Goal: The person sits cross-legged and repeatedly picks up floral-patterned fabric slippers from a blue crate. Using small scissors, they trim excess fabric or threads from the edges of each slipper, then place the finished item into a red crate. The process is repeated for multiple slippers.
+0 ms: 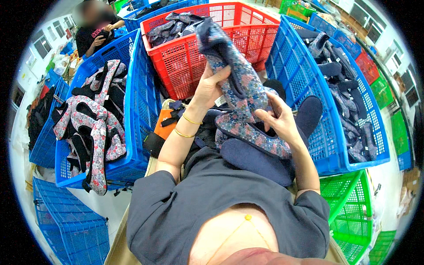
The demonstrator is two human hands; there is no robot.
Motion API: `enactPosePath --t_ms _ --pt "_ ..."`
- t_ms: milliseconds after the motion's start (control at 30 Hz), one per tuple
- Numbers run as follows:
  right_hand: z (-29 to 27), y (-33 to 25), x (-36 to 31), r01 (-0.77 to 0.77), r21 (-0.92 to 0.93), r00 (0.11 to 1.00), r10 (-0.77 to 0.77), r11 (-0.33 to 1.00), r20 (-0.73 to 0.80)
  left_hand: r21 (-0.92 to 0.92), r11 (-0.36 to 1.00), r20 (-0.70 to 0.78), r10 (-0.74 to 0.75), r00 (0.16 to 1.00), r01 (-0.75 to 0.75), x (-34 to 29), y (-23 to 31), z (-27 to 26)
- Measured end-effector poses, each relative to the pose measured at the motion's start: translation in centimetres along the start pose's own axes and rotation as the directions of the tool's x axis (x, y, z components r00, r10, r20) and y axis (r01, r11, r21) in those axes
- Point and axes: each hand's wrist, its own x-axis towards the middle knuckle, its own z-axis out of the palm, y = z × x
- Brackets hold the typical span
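In front of my chest, a blue-and-pink floral slipper upper [247, 73] with dark edging is held up at a slant. My left hand [209, 87] is closed on its left side, thumb across the fabric. My right hand [281, 119] pinches its lower end between thumb and fingers; the fingertips are partly hidden. Just below lies another floral slipper piece [256, 138] with a dark opening. Navy sole-shaped pieces rest on my lap [258, 161] and beside my right forearm [310, 115].
A red crate [176, 66] holding floral pieces stands ahead. At left, a blue crate [143, 106] is heaped with pink-grey floral uppers; another blue crate [304, 88] at right holds dark ones. Green crates [349, 216] sit lower right. A person [95, 33] works at far left.
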Motion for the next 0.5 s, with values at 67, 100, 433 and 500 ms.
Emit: enactPosePath --t_ms 67,100,433,500 --pt "-1.3 2.7 1.1 0.107 -0.041 0.994 -0.108 0.993 -0.033 0.089 0.996 0.025 0.024 0.999 -0.026 0.3 -0.1 1.8" --pt "-2.1 3.9 1.3 0.160 -0.066 0.985 -0.164 0.985 -0.049 0.182 0.978 0.083 0.092 0.992 -0.106 0.8 0.2 2.4" --pt "-6.8 1.8 0.5 0.109 -0.010 0.973 -0.109 0.994 -0.205 0.773 0.273 0.444 0.413 0.795 -0.573 2.1 6.5 2.1" --pt "-8.5 1.5 0.5 0.102 0.000 0.970 -0.100 0.995 -0.220 0.818 0.264 0.445 0.273 0.853 -0.511 1.5 7.6 1.9"
